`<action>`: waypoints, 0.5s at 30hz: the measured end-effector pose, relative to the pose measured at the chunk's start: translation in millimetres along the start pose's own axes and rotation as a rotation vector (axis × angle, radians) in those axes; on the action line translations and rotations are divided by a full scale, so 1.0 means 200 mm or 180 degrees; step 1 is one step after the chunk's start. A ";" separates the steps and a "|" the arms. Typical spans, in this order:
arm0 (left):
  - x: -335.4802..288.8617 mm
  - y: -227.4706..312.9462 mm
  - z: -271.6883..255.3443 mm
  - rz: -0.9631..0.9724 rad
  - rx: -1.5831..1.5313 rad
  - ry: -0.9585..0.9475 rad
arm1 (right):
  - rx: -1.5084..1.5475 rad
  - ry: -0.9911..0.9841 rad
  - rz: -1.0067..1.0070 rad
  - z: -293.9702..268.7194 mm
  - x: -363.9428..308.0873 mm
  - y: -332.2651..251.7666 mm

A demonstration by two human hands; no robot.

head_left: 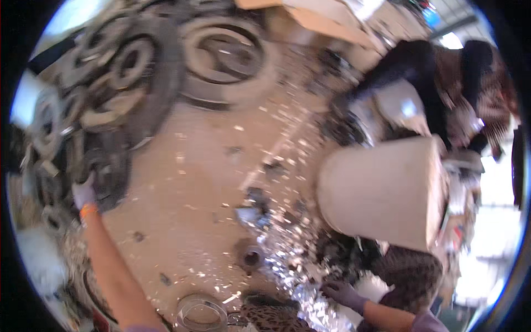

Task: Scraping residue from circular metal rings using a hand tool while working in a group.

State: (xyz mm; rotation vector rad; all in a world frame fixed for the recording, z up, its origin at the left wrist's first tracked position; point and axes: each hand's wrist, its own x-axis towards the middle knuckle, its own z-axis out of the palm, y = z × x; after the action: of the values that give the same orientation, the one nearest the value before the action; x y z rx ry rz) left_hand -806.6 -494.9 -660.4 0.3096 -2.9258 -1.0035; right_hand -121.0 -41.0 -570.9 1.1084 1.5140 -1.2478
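Observation:
My left hand (84, 193), in a pale glove with an orange band at the wrist, reaches out to a pile of dark round ring-shaped parts (105, 171) on the left. It touches or nearly touches a part at the pile's near side; blur hides its fingers. Low on the right, my right hand (344, 295) wears a dark glove. Its fingers hang loosely apart beside my patterned trouser leg (412, 274), with nothing visible in them. Shiny metal scraps (298, 271) lie scattered close to that hand.
A large pale tapering block (381, 188) stands to the right. Another person in dark trousers (409, 61) sits beyond it. A big dusty ring (227, 52) lies at the far side, near cardboard (326, 19). A metal ring (202, 312) sits at the near edge.

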 end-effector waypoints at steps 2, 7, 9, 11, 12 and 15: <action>-0.21 0.26 0.35 -0.0089 -0.0074 0.0119 | -0.0428 0.0438 0.0007 0.00 -0.12 0.03; -0.14 0.20 0.35 0.0076 0.1656 0.0031 | -0.1360 0.0186 -0.0996 -0.06 -0.28 0.00; -0.27 0.16 0.42 0.0999 0.1683 0.0390 | -0.1284 0.0109 -0.0440 -0.18 -0.35 -0.04; -0.24 0.09 0.24 0.2147 0.1968 0.0134 | -0.1451 -0.0024 -0.0451 -0.34 -0.46 -0.04; -0.24 0.02 0.12 0.3302 0.2716 0.0231 | -0.1426 -0.0172 -0.0008 -0.40 -0.51 -0.13; -0.34 -0.25 -0.29 0.2571 0.2087 -0.0305 | -0.1890 -0.0021 -0.0831 -0.54 -0.54 0.03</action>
State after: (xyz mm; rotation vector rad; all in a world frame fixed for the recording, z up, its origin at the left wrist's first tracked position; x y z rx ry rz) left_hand -725.8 -555.4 -642.2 -0.8642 -2.8852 0.0504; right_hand -98.5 53.7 -454.2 0.5290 1.8989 -0.8645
